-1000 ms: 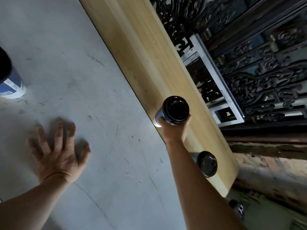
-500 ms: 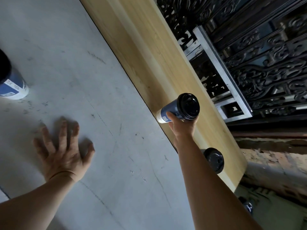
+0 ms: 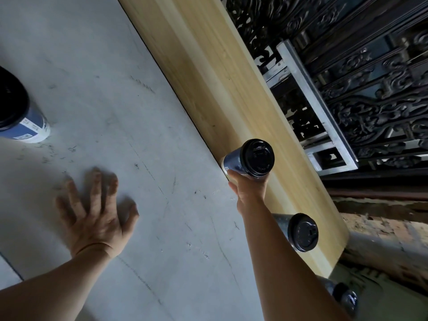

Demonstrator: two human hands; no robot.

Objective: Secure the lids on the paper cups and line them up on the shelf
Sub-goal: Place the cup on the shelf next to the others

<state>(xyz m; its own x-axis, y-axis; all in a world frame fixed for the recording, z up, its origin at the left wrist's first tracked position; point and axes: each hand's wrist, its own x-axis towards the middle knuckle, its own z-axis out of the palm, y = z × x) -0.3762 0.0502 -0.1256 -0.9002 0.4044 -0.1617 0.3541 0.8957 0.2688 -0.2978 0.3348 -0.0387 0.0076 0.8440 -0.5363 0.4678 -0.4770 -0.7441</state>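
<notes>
My right hand [image 3: 249, 186] grips a dark blue paper cup [image 3: 234, 161] with a black lid [image 3: 257, 158], its base at the near edge of the light wooden shelf [image 3: 208, 72]. A second lidded cup [image 3: 301, 232] stands on the shelf further right, partly hidden behind my right forearm. A third blue cup with a black lid [image 3: 18, 117] stands on the grey table [image 3: 139, 158] at the far left. My left hand [image 3: 97, 214] lies flat on the table, fingers spread, holding nothing.
Behind the shelf runs a dark ornate metal grille [image 3: 370, 89] with a silver frame [image 3: 312, 96]. Below the shelf's right end lie a brick ledge [image 3: 382, 230] and a dark bottle-like object [image 3: 345, 297] on the ground.
My right hand has carried the lidded cup rightward and down towards the shelf. The left hand has stayed flat on the table.
</notes>
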